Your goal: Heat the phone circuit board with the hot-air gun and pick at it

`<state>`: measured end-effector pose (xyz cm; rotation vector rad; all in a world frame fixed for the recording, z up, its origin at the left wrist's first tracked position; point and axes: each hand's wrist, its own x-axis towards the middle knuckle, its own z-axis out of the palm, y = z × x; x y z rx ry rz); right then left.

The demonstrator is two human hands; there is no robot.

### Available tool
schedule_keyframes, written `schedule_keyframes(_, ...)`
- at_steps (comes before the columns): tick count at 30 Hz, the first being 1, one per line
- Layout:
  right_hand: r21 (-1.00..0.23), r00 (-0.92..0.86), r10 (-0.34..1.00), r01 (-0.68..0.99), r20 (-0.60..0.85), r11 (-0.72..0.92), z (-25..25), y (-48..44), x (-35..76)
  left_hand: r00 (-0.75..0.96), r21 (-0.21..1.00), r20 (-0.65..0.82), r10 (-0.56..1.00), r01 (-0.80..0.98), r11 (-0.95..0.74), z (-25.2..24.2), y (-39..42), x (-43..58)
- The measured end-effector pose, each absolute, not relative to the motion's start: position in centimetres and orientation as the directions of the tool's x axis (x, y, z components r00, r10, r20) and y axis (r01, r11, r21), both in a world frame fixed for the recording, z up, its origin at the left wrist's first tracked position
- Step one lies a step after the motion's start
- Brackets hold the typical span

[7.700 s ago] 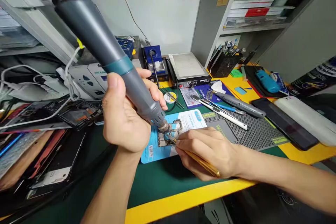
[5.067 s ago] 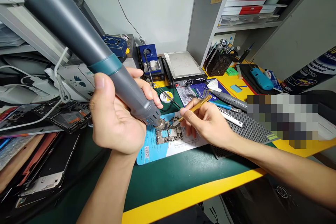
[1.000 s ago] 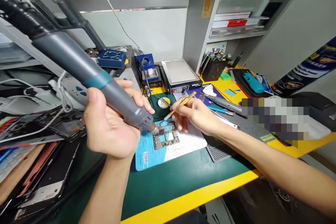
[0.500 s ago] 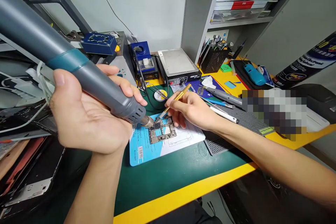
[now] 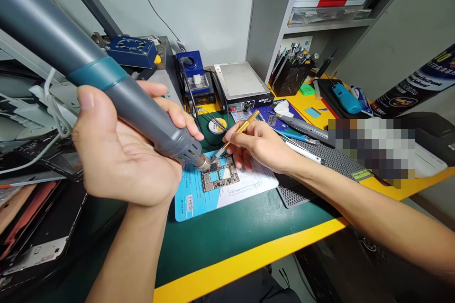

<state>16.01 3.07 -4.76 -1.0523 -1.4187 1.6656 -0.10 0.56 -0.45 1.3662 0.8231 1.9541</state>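
My left hand (image 5: 131, 151) is wrapped round a dark grey hot air gun (image 5: 142, 111) with a teal band. Its metal nozzle points down at the upper left part of a phone circuit board (image 5: 222, 180). In my right hand (image 5: 258, 147) is a slim gold-handled scalpel-like tool (image 5: 241, 127), pinched like a pen. The tool's tip reaches the board's upper edge beside the nozzle; whether it touches cannot be made out. Under the board lies a blue and white printed card (image 5: 199, 206) on the green mat (image 5: 227, 241).
Behind stand a blue soldering iron holder (image 5: 194, 75), a flat heating plate (image 5: 241, 83) and a black mesh tool cup (image 5: 291, 75). A round tin (image 5: 217, 126) sits behind the board. Right are a perforated grey mat (image 5: 302, 194) and a large spray can (image 5: 412, 83). Phone parts (image 5: 39, 241) lie left.
The hot air gun in my left hand has shifted slightly right, its nozzle now a little closer to the tool's tip. My right hand keeps its pinch, and the view has moved slightly.
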Motion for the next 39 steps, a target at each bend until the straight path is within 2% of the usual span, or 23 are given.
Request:
schedule_keyframes(11, -0.988, -0.437, 0.889, -0.005, -0.138, -0.156, -4.8, 3.2, 16.1, -0.286, 0.76, 0.585, 0.759, -0.134, -0.636, -0.5, 0.8, 0.2)
schedule_keyframes(32, -0.978, -0.432, 0.885, -0.023, -0.176, -0.206, -4.6, 3.5, 16.4, -0.265, 0.817, 0.533, 0.803, -0.084, -0.57, -0.7, 1.1, -0.4)
schedule_keyframes(39, -0.988, -0.394, 0.908, 0.0, -0.142, -0.155, -3.6, 3.7, 17.1, -0.228, 0.805, 0.538, 0.811, -0.147, -0.575, -0.9, 1.3, -0.9)
